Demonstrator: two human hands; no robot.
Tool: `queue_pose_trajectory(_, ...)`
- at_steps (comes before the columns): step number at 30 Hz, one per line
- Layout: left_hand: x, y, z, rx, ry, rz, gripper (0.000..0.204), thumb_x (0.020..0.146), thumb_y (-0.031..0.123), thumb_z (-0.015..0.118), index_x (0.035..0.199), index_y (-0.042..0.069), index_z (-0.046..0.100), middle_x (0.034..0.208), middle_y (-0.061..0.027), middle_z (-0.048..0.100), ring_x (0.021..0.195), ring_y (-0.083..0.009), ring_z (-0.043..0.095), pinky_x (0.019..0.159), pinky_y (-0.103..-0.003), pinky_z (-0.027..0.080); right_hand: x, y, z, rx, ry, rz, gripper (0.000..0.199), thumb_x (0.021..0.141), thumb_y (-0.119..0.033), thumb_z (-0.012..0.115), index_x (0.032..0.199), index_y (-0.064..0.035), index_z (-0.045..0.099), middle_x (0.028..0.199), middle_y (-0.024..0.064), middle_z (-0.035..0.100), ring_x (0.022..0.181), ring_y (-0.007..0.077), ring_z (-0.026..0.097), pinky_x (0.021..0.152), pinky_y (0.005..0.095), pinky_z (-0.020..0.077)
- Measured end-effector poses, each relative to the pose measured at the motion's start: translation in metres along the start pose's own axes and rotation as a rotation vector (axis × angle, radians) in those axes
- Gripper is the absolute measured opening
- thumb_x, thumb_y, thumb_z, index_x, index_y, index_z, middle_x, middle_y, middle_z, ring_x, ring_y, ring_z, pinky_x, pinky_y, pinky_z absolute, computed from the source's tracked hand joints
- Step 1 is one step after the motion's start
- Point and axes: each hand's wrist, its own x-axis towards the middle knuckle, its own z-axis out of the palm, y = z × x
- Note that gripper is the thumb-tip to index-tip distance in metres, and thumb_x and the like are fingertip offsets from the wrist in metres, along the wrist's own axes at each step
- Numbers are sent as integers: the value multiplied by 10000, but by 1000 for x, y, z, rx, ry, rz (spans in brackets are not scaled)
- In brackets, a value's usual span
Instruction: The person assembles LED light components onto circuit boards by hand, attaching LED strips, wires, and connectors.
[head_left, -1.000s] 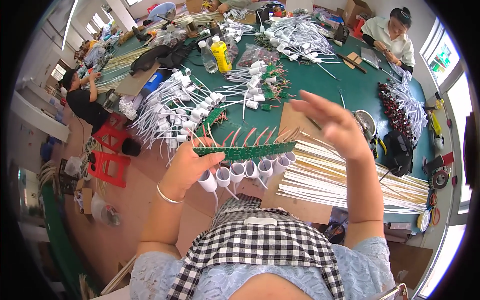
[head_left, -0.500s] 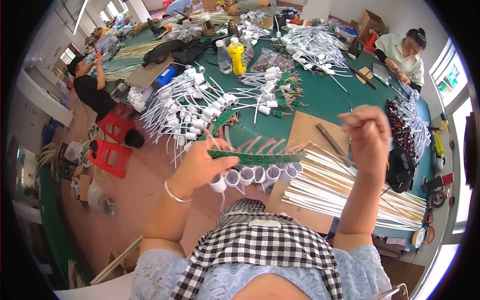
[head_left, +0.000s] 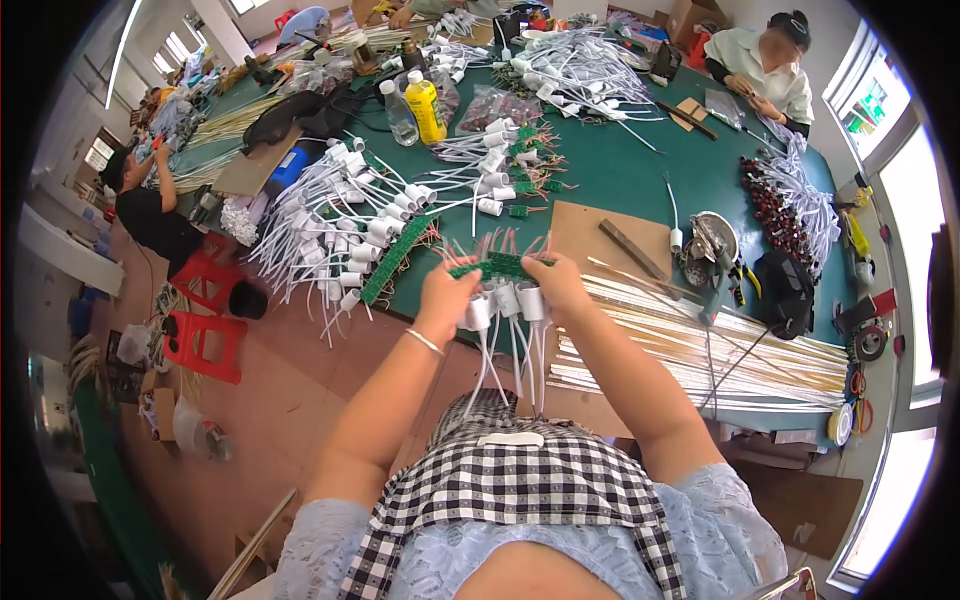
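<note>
A narrow green circuit board strip [head_left: 508, 264] is held out in front of my apron between both hands. My left hand [head_left: 449, 298] pinches its left end, and my right hand [head_left: 557, 284] grips the right end. Thin reddish wires stand up along its far edge. Several white plastic cylinders [head_left: 504, 300] hang below the strip, their white cables dangling toward me. Another green board strip [head_left: 398, 262] lies left of my hands, beside a heap of white cylinders with cables [head_left: 345, 225].
Right of my hands lie a brown board [head_left: 580, 235] with a flat bar [head_left: 632, 249], long pale strips [head_left: 690, 360], a round metal dish [head_left: 713, 238] and pliers [head_left: 746, 282]. Bottles [head_left: 425, 108] stand farther back. Co-workers sit at the far right [head_left: 765, 75] and left [head_left: 140, 205].
My right hand has come down from its raised place at the right and now grips the strip's right end. My left hand has moved slightly forward and right with the strip.
</note>
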Motion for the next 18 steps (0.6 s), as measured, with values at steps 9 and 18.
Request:
queue_pose_trajectory(9,-15,42,-32,-288,-289,-97,343,824,57,626,1155,27,542,985,-79,625,798,-168,638,691,-266,526,29,-17,-47,-1173,490,-686,782,762,-431,678,1306,27,352,1310,264,404,1212,340,418,995,417,346)
queue_pose_trajectory(18,-31,27,-3,-183,-317,-61,198,869,111,594,1048,27,606,1004,-68,623,796,-110,607,695,-250,489,-41,-1,31,-585,-338,-239,373,929,-169,487,1254,6,440,1057,119,605,912,152,585,781,292,456)
